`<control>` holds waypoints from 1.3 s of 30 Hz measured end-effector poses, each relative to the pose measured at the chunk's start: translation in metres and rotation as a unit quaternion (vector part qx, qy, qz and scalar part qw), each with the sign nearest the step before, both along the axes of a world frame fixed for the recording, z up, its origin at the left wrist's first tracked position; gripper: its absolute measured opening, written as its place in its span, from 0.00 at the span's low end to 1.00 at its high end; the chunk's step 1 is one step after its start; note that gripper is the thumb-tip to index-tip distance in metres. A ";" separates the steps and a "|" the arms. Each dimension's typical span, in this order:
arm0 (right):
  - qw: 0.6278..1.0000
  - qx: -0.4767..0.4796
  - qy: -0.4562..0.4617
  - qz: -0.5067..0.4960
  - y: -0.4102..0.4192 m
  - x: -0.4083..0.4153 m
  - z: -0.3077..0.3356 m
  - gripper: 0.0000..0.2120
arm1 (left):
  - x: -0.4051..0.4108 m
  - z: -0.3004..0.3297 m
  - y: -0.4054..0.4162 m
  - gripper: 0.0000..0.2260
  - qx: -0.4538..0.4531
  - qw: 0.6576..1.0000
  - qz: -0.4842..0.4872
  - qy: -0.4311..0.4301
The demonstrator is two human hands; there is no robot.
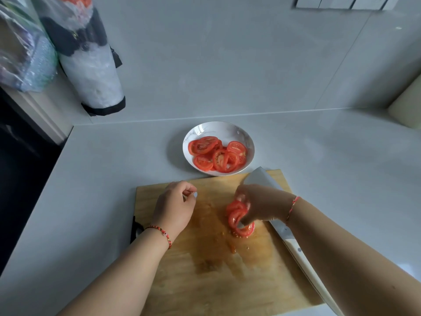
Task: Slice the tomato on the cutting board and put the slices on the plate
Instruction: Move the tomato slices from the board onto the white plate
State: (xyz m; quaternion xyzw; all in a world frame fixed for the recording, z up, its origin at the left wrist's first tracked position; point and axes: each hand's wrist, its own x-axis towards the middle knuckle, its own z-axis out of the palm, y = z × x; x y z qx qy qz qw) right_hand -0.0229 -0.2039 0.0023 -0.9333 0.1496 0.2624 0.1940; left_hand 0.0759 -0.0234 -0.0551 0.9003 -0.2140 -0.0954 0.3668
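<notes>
A wooden cutting board [205, 274], wet with tomato juice, lies in front of me. My right hand [262, 206] pinches a small stack of red tomato slices [238, 216] on the board's middle right. One more slice [245, 232] lies flat under them. My left hand [176, 206] hovers over the board's left part, fingers loosely curled and holding nothing. A white plate [227, 131] just beyond the board holds several tomato slices [218, 155]. A large knife [284, 231] lies on the board under my right wrist, blade pointing away.
The grey counter runs around the board. Plastic bags [88, 55] hang at the upper left against the wall. A dark gap drops off at the counter's left edge. A pale object [407, 106] stands at the far right.
</notes>
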 end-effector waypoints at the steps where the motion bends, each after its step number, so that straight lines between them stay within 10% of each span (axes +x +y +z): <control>1: 1.000 -0.019 -0.002 0.013 0.002 -0.003 -0.002 0.34 | -0.001 -0.001 0.001 0.03 -0.002 1.000 0.000 0.003; 12: 0.998 -0.037 -0.052 0.026 0.024 -0.022 -0.015 0.25 | -0.030 0.013 0.007 0.05 0.061 0.993 -0.059 0.083; 20: 0.993 0.019 -0.069 -0.091 0.012 -0.033 -0.014 0.08 | -0.080 0.018 0.002 0.28 0.184 0.973 -0.112 0.087; 39: 0.971 0.086 -0.065 -0.215 0.042 -0.040 -0.019 0.03 | -0.083 0.017 -0.020 0.08 0.170 0.978 -0.053 0.111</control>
